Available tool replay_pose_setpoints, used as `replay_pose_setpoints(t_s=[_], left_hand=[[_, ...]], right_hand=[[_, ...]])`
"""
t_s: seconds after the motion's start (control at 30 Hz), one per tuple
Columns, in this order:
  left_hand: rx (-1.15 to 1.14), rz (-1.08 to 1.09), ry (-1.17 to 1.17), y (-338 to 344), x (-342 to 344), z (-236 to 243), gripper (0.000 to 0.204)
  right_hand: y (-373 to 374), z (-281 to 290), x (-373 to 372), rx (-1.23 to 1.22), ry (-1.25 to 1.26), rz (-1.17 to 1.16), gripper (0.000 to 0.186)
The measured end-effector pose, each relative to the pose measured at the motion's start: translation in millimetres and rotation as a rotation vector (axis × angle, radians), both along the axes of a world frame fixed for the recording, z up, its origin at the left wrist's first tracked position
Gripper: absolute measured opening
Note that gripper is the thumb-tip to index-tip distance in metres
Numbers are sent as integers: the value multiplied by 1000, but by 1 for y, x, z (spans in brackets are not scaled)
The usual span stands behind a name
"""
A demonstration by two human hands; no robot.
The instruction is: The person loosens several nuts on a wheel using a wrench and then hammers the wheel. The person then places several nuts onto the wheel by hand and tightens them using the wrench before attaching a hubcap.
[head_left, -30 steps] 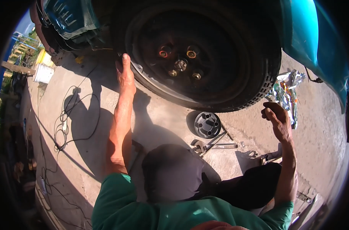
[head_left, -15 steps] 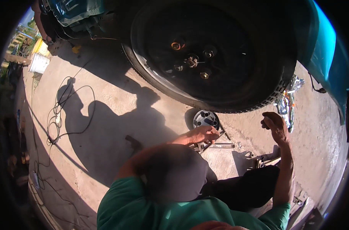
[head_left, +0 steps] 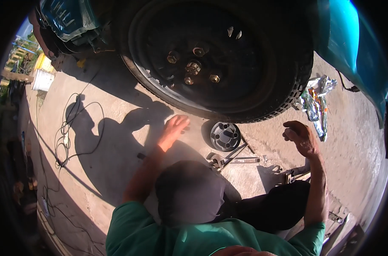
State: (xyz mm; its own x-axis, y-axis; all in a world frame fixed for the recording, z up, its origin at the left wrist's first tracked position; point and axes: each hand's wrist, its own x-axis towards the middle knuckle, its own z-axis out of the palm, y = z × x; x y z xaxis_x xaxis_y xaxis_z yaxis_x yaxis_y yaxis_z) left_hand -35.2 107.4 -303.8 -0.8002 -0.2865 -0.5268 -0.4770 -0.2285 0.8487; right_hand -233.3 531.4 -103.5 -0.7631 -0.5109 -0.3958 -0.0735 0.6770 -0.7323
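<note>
A big black wheel (head_left: 245, 85) with a treaded tyre fills the top of the view, with rusty and brassy nuts round its hub (head_left: 193, 67). My left hand (head_left: 174, 130) is in the air below the tyre's left lower edge, fingers stretched out and nothing in them. My right hand (head_left: 301, 138) is raised right of the tyre's lower edge, its fingers loosely bent and no object visible in it. On the concrete between the hands lies a round grey wheel cover (head_left: 225, 136). Beside it are an adjustable wrench (head_left: 216, 160) and a flat metal bar (head_left: 245, 160).
A turquoise fender (head_left: 345, 47) hangs at the upper right, above crumpled silver foil (head_left: 315, 106). Looped black cable (head_left: 62, 147) lies at the left. White (head_left: 43, 80) and yellow (head_left: 42, 62) buckets stand farther back. Metal parts (head_left: 336, 215) lie by my right elbow.
My left hand has moved left, away from the wheel cover and wrench, its fingers stretching out. My right hand shifted slightly. The wheel's nuts have turned round the hub, and the wheel sits farther left.
</note>
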Motion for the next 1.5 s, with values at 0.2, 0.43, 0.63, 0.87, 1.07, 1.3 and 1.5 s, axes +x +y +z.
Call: replay_pose_setpoints(t_s=[0.2, 0.43, 0.63, 0.87, 1.07, 1.3, 1.5], left_hand=[[-213, 367, 466, -152, -52, 111, 62], [-86, 590, 595, -133, -86, 95, 103], [979, -182, 387, 113, -27, -25, 79], [77, -536, 108, 122, -45, -34, 48], [-809, -610, 362, 74, -31, -85, 50], [-1096, -1005, 419, 86, -44, -95, 54], [-1077, -1111, 351, 108, -40, -97, 75]], right_hand=[[-6, 4, 3, 38, 1, 23, 41], [-16, 5, 2, 40, 15, 79, 38], [-7, -7, -3, 30, -6, 12, 39], [-2, 11, 3, 232, -35, 96, 37], [16, 29, 11, 151, -30, 128, 38], [47, 30, 13, 150, -57, 121, 39], [59, 31, 14, 109, -24, 111, 39]])
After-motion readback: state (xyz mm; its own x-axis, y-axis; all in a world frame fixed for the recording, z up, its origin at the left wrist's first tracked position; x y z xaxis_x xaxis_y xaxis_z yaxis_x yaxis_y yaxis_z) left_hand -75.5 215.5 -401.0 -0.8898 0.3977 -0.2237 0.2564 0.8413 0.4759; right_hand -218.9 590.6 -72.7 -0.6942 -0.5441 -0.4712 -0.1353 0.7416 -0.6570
